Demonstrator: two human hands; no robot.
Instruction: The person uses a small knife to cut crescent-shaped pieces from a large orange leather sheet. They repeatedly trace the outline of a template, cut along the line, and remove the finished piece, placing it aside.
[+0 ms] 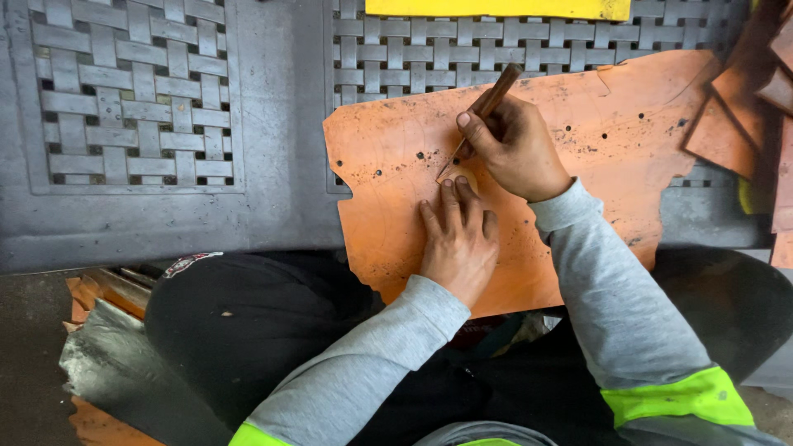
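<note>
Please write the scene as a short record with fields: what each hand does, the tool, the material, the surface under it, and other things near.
left hand: pressed flat on the orange sheet, fingers beside the tool tip
right hand: grips a wooden-handled tool, tip on the sheet
material: large orange sheet, irregular outline, small dark holes
surface: grey mat with woven pattern
nearby: smaller orange pieces at right; yellow sheet at top edge
</note>
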